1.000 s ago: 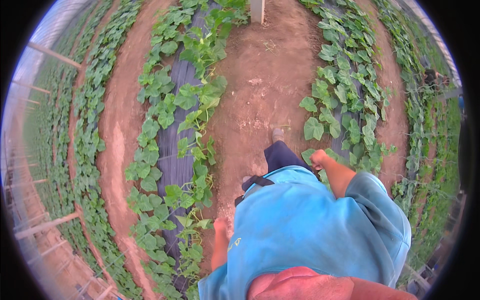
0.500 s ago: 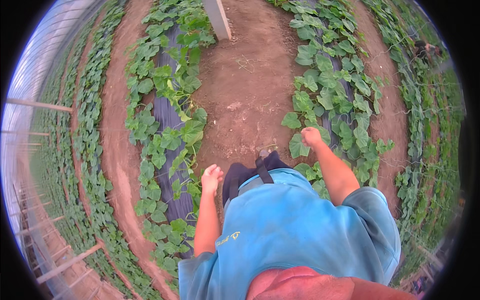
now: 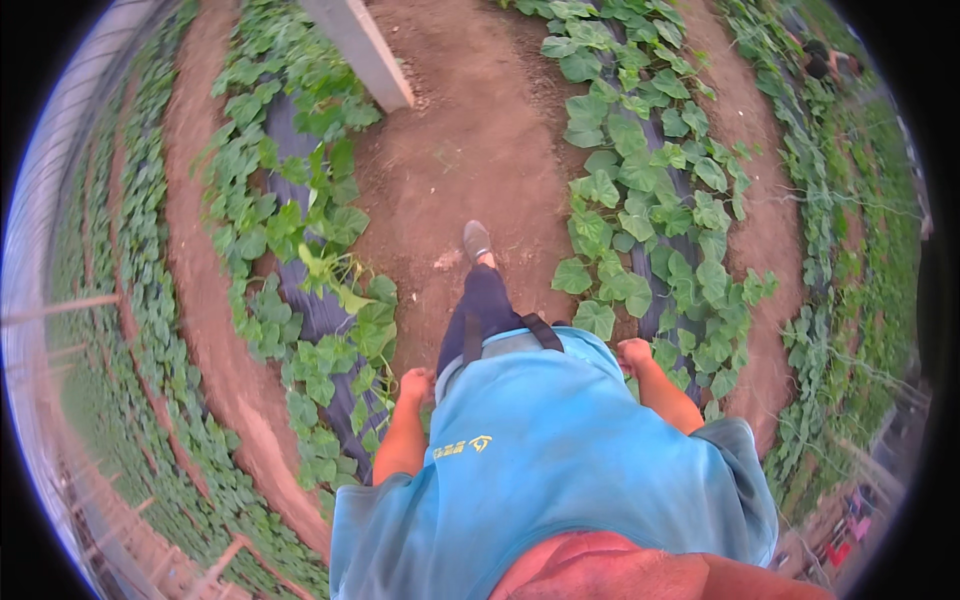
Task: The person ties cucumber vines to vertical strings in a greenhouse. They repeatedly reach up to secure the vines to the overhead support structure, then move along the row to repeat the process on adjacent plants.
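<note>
I look straight down my blue shirt [image 3: 560, 450] at a brown dirt path [image 3: 470, 160] between two rows of leafy vines. My left hand [image 3: 415, 384] hangs at my hip with its fingers curled in, holding nothing, close to the leaves of the left vine row [image 3: 300, 250]. My right hand [image 3: 634, 354] is also loosely closed and empty, beside the big leaves of the right vine row [image 3: 640, 210]. One dark-trousered leg reaches forward, its grey shoe [image 3: 477, 240] on the soil.
A pale post [image 3: 362, 50] stands at the top of the path. Black ground cover [image 3: 320, 310] lies under the vines. More planted rows curve off on both sides. A person [image 3: 825, 62] crouches at the far upper right.
The view has moved forward along the path toward the post. My right hand has dropped from the leaves to my hip, my left hand has swung lower, and a foot has stepped ahead.
</note>
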The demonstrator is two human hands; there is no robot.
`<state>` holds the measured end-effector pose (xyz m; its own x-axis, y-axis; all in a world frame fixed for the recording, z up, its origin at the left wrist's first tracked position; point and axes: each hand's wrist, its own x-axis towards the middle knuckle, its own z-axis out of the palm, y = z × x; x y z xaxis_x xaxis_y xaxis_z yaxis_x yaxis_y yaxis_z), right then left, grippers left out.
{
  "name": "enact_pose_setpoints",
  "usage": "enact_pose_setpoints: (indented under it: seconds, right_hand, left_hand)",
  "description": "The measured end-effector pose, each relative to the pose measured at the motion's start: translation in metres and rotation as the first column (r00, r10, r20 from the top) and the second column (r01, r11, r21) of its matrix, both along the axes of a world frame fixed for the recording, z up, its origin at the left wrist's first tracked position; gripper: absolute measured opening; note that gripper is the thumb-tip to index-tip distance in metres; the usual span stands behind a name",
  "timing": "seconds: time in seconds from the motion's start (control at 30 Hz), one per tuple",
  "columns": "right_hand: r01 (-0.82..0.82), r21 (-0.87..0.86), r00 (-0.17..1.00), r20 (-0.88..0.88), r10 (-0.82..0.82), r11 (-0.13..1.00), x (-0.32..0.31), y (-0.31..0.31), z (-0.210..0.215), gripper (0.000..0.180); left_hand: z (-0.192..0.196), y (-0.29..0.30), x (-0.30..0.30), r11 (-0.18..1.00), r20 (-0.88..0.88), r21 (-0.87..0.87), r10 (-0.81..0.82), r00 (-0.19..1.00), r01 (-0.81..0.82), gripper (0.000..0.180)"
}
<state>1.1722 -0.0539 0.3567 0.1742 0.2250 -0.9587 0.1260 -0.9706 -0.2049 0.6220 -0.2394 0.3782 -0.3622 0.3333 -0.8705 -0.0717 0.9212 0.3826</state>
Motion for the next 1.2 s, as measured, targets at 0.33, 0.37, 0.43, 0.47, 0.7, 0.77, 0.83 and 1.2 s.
enact_pose_setpoints:
  seconds: [0.33,0.37,0.43,0.47,0.7,0.77,0.83,1.2]
  right_hand:
    - [-0.048,0.405,0.997,0.072,0.02,0.913,-0.192,0.289,0.126,0.03]
    - [-0.087,0.414,0.995,0.073,0.063,0.906,-0.206,0.312,0.131,0.03]
    - [-0.17,0.428,0.985,0.071,0.155,0.888,-0.231,0.355,0.134,0.029]
    - [-0.15,0.434,0.989,0.068,0.134,0.888,-0.24,0.375,0.128,0.026]
    - [-0.216,0.154,0.976,0.05,0.21,0.964,-0.226,0.494,0.037,0.006]
    - [-0.098,0.115,0.995,0.02,0.096,0.988,-0.233,0.549,0.035,0.011]
    - [-0.049,0.077,0.999,0.025,0.047,0.996,-0.228,0.593,0.042,0.019]
    - [-0.272,0.408,0.961,0.063,0.27,0.872,-0.351,0.96,0.061,0.015]
  left_hand:
    - [0.055,0.389,-0.165,0.94,0.052,0.288,0.176,0.983,-0.183,0.038]
    - [0.062,0.423,-0.171,0.923,0.06,0.333,0.183,0.981,-0.193,0.04]
    - [0.071,0.475,-0.177,0.916,0.069,0.348,0.188,0.98,-0.2,0.041]
    - [0.071,0.496,-0.176,0.916,0.072,0.349,0.183,0.981,-0.196,0.041]
    - [0.017,0.561,-0.16,0.995,0.12,0.102,-0.023,0.993,0.011,0.038]
    - [-0.007,0.568,-0.18,0.991,0.068,0.047,-0.125,0.99,0.122,0.035]
    - [-0.003,0.59,-0.195,0.968,0.041,-0.008,-0.252,0.967,0.252,0.031]
    - [0.087,0.897,-0.222,0.985,0.026,0.16,0.06,0.998,-0.064,0.041]
